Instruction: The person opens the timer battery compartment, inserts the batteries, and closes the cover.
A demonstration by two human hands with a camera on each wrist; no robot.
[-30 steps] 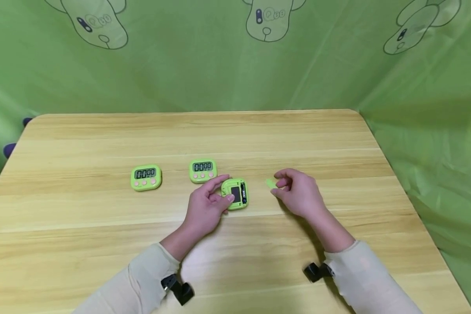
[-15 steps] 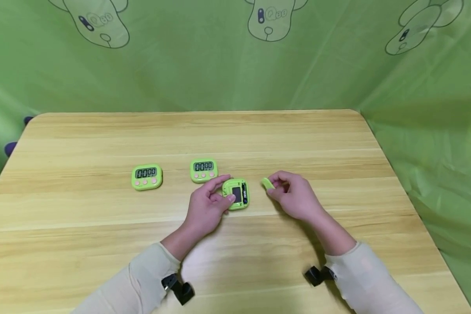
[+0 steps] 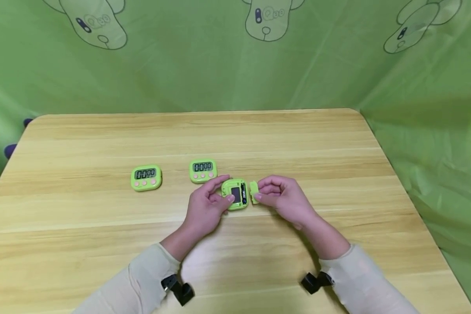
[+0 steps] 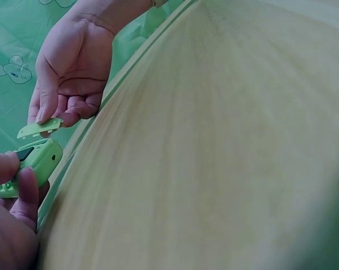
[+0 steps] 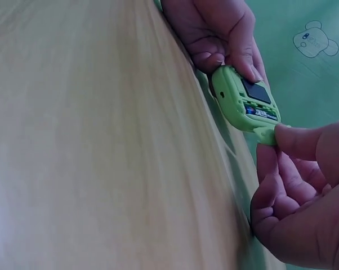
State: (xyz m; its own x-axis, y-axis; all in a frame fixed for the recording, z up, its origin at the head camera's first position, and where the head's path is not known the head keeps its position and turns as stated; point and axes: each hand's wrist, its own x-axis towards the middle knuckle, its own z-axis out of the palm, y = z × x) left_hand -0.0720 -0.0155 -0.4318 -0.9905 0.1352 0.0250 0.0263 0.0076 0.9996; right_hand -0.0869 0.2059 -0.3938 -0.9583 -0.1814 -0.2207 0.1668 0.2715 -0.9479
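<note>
My left hand grips a green digital timer back side up, thumb on its back and fingers round its far edge. The timer's battery compartment is uncovered, and a dark battery lies in it along the right side. Between thumb and fingers my right hand pinches a small green battery cover. In the head view the cover stands just right of the timer with a narrow gap. From the right wrist the cover appears close against the timer's edge; whether they touch I cannot tell.
Two more green timers lie face up on the wooden table: one just beyond my left hand, the other farther left. Both displays show zeros. A green curtain hangs behind the table and along its sides.
My right hand has moved left with the battery cover, bringing it from well right of the timer to close beside it, and has turned the cover more upright. The left hand stays put.
</note>
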